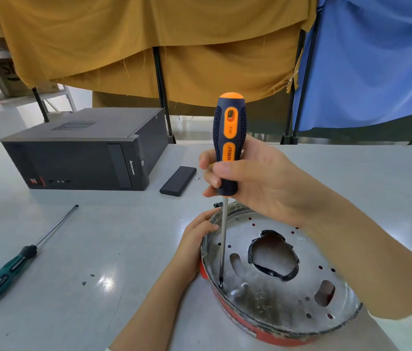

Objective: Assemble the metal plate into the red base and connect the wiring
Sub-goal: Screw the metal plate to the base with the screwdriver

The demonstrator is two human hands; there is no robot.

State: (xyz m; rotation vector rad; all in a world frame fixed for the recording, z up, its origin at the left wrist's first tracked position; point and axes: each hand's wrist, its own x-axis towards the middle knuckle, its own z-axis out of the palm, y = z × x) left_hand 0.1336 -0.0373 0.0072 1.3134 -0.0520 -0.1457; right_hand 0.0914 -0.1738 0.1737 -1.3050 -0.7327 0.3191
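Note:
A round metal plate (275, 295) with several holes and a large central cut-out sits inside the red base (227, 312), low and right on the table. My right hand (248, 178) grips the orange and dark blue screwdriver (229, 138), held upright. Its shaft runs down to the plate's left edge, and the tip touches the plate near a small screw. My left hand (194, 236) holds the rim of the base on its left side, fingers curled over the edge. No wiring is visible.
A green-handled screwdriver (10, 267) lies on the grey table at the left. A black computer case (83, 150) stands behind it. A small black rectangular block (178, 181) and a loose screw (197, 178) lie mid-table. Yellow and blue cloths hang at the back.

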